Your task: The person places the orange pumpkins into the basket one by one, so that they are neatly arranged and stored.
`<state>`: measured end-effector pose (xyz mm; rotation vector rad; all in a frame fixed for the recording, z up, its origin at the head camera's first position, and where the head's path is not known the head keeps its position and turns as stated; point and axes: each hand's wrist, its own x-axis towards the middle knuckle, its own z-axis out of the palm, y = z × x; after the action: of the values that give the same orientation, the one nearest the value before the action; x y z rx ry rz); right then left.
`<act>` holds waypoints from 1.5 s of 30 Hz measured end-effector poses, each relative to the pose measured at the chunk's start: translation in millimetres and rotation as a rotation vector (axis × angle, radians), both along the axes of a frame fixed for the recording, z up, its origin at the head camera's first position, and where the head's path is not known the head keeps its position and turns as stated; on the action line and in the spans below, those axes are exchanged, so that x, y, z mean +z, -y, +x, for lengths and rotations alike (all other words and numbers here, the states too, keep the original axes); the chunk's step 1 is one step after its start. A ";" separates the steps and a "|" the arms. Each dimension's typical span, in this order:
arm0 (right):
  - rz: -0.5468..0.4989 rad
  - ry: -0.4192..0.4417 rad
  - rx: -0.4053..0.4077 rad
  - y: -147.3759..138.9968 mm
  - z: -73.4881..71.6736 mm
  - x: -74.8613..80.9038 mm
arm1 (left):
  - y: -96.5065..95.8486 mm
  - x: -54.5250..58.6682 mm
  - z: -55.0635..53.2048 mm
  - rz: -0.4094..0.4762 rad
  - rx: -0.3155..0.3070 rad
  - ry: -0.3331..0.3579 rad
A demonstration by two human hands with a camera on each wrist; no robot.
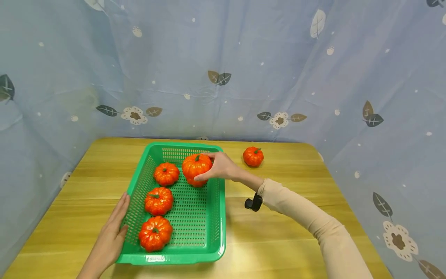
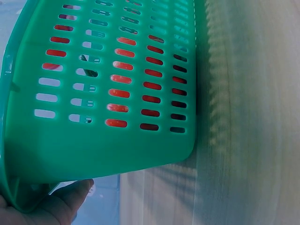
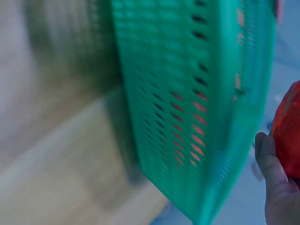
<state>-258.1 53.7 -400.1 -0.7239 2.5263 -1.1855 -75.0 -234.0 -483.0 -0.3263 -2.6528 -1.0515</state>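
My right hand (image 1: 221,167) holds a small shiny orange pumpkin (image 1: 196,164) over the back right part of a green plastic basket (image 1: 223,217). Fingers and thumb wrap its side; in the right wrist view the same pumpkin (image 3: 288,131) shows above the rim level. Directly beneath it, another pumpkin (image 1: 197,182) is mostly hidden. Down the basket's left side lie three more: a back pumpkin (image 1: 166,174), a middle pumpkin (image 1: 158,201) and a front pumpkin (image 1: 155,233). With fingers fairly straight, my left hand (image 1: 110,234) rests against the basket's left rim.
One more pumpkin (image 1: 253,156) sits on the wooden table (image 1: 278,236), right of the basket near the back edge. A blue patterned curtain (image 1: 251,58) hangs behind the table and along both sides. A small black device (image 1: 253,202) is on my right wrist.
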 end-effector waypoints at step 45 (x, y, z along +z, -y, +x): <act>0.656 -0.151 0.180 45.5 37.9 -59.8 | 0.3 1.0 0.6 0.013 0.010 0.035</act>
<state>-220.2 8.3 -459.8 -0.8500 2.6535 -0.2103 -74.3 -234.3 -482.0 -0.2938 -2.6747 -1.0805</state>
